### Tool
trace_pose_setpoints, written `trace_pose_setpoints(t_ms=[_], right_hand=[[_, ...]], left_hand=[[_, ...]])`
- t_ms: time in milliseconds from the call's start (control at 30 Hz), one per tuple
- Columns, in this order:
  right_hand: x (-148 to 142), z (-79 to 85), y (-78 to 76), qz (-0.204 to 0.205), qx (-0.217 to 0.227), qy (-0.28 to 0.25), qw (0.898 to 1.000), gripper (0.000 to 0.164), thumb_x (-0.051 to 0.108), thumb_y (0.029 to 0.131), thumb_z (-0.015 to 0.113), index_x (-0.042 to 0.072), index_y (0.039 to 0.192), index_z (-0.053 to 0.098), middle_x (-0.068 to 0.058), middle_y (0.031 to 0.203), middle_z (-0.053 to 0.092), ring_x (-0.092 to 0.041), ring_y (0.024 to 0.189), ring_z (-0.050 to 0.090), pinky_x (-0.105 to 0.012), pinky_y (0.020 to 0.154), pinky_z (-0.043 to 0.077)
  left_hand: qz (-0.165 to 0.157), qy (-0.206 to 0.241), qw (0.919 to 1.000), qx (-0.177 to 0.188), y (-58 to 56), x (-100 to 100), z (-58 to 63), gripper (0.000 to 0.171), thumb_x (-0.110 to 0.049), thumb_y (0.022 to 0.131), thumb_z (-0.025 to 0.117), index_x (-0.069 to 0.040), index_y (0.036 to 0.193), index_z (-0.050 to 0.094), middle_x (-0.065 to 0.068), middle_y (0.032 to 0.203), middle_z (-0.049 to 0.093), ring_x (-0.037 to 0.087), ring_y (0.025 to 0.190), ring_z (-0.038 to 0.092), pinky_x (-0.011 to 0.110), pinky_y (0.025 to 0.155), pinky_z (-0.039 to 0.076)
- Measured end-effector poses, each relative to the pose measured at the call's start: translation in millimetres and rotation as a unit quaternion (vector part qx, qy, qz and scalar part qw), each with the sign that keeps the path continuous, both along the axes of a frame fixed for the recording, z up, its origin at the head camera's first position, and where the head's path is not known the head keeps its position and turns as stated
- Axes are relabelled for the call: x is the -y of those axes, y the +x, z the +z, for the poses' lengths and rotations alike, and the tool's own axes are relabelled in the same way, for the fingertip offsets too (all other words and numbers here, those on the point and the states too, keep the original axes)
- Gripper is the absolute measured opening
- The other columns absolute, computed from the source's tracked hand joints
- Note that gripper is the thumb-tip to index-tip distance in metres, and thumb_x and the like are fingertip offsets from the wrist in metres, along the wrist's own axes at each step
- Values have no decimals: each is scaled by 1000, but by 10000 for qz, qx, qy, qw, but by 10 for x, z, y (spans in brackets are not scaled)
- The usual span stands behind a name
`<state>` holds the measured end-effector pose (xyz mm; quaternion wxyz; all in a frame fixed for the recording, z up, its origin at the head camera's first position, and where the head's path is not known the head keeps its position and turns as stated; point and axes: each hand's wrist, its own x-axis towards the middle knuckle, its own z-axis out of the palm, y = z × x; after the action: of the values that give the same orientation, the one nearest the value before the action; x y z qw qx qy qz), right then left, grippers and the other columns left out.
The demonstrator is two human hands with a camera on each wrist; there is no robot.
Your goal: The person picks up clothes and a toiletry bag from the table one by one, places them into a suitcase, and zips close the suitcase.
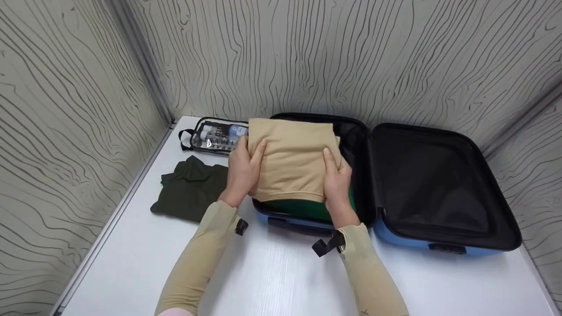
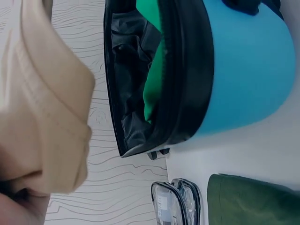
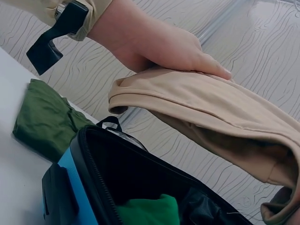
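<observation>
A folded beige garment (image 1: 292, 160) is held up over the left half of an open blue suitcase (image 1: 303, 224). My left hand (image 1: 243, 169) grips its left side with the thumb on top, and my right hand (image 1: 337, 180) grips the right side the same way. Green cloth (image 1: 303, 208) shows beneath it inside the suitcase. In the right wrist view the beige garment (image 3: 201, 101) hangs above the case, apart from the green cloth (image 3: 152, 211). The left wrist view shows my left hand (image 2: 18, 211) only in part, at the lower corner.
A dark green folded garment (image 1: 191, 188) lies on the white table (image 1: 272, 272) to the left. Behind it sits a clear travel pouch (image 1: 219, 135) with bottles inside. The suitcase's black-lined lid (image 1: 439, 184) lies open on the right. Patterned walls (image 1: 307, 57) stand close behind and at both sides.
</observation>
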<state>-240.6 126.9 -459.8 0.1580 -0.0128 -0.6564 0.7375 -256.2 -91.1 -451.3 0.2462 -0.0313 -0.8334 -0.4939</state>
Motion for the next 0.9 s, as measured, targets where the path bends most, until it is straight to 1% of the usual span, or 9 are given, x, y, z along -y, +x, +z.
trace_pose_setpoints(t_ms=[100, 233, 367, 467, 533, 633, 733, 800, 900], right_hand=[[-37, 17, -6, -88, -89, -47, 9999, 35, 37, 105, 59, 4, 111, 68, -12, 83, 58, -23, 74, 58, -33, 70, 48], [-95, 38, -12, -124, -46, -72, 9999, 34, 34, 106, 57, 2, 114, 68, -11, 85, 60, -21, 76, 58, -32, 71, 48], [-153, 58, -11, -182, -1, -43, 9998, 33, 26, 108, 54, -1, 123, 66, -10, 91, 62, -20, 80, 59, -32, 76, 49], [-193, 68, -3, -215, -40, -6, 9998, 34, 22, 108, 53, -2, 129, 64, -10, 95, 64, -20, 83, 60, -32, 79, 49], [-216, 70, 7, -223, -69, 26, 9997, 35, 24, 108, 54, -1, 129, 65, -10, 95, 64, -20, 82, 60, -32, 79, 49], [-249, 71, 21, -254, -123, 147, 9995, 35, 31, 107, 56, 1, 122, 67, -10, 86, 61, -20, 75, 58, -32, 72, 48], [-286, 56, 21, -351, -205, 321, 9987, 36, 38, 104, 59, 4, 113, 70, -11, 77, 55, -21, 67, 55, -33, 65, 46], [-313, 46, 17, -422, -266, 445, 9978, 39, 41, 103, 60, 4, 106, 69, -11, 72, 52, -22, 63, 53, -33, 62, 45], [-351, 41, 22, -465, -278, 583, 9968, 41, 44, 102, 61, 4, 100, 69, -10, 68, 51, -22, 61, 52, -33, 60, 45]], left_hand=[[-89, -113, 9998, -132, 8, -25, 2, 33, -38, 105, 59, -6, 113, 59, 9, 93, 65, 24, 83, 62, 40, 73, 48], [-264, -240, 9989, -293, 21, -58, 12, 28, -30, 106, 58, -4, 118, 57, 12, 99, 63, 27, 87, 59, 43, 76, 47], [-314, -405, 9980, -364, 38, -98, 21, 26, -27, 108, 53, -5, 123, 57, 14, 101, 66, 29, 92, 65, 43, 78, 51], [-209, -497, 9978, -394, 47, -132, 21, 26, -27, 109, 50, -6, 123, 58, 16, 94, 68, 29, 87, 69, 44, 74, 53], [-88, -557, 9976, -402, 48, -151, 18, 25, -28, 109, 50, -7, 121, 58, 16, 86, 67, 30, 80, 69, 45, 69, 53], [88, -662, 9970, -398, 48, -179, 14, 26, -31, 109, 49, -8, 118, 59, 15, 75, 62, 31, 70, 66, 46, 61, 50], [195, -707, 9966, -385, 49, -203, 12, 27, -34, 109, 49, -9, 115, 60, 13, 68, 58, 31, 64, 64, 47, 56, 48], [178, -654, 9969, -400, 44, -218, 8, 27, -34, 109, 50, -9, 113, 60, 11, 65, 55, 29, 61, 61, 46, 55, 47], [61, -477, 9978, -447, 32, -240, -2, 25, -31, 109, 51, -8, 108, 60, 7, 64, 51, 26, 59, 57, 42, 54, 46]])
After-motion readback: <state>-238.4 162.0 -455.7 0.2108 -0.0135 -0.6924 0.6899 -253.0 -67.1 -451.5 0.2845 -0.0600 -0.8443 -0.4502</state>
